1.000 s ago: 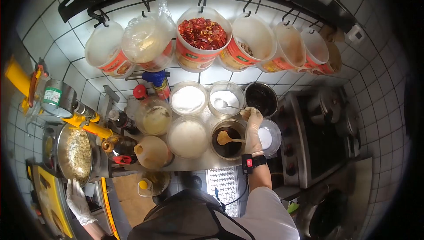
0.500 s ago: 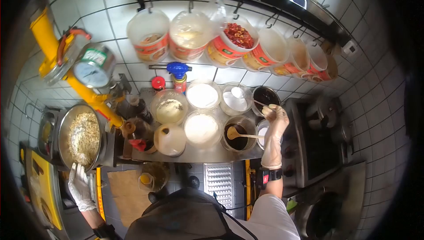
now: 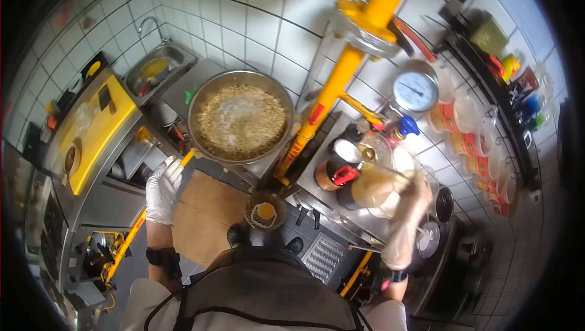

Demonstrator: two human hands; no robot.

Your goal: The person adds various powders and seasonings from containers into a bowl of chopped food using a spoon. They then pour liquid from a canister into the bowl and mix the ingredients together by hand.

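My left hand (image 3: 163,191), in a white glove, holds nothing; its fingers are apart, below and left of a large metal bowl (image 3: 194,117). Chopped pale food (image 3: 244,117) with white powder on top fills the bowl. My right hand (image 3: 414,200), gloved and blurred by motion, grips a spoon (image 3: 368,155) by its thin handle. The spoon's head hangs over the containers, left of the hand. Below it are a plastic jug (image 3: 373,186) and a jar with a red part (image 3: 332,175). A tub of white powder (image 3: 402,160) is partly hidden behind the hand.
A yellow pole (image 3: 341,75) with a gauge (image 3: 415,91) rises between bowl and containers. A yellow board (image 3: 100,127) and a sink (image 3: 177,56) lie left. Hanging tubs (image 3: 478,145) line the right wall. Cardboard (image 3: 204,218) and a bucket (image 3: 265,200) are on the floor.
The view has swung left toward the bowl. My left hand has come away from the bowl's rim. My right hand has carried the spoon left from the white powder tub, over the jug and jar.
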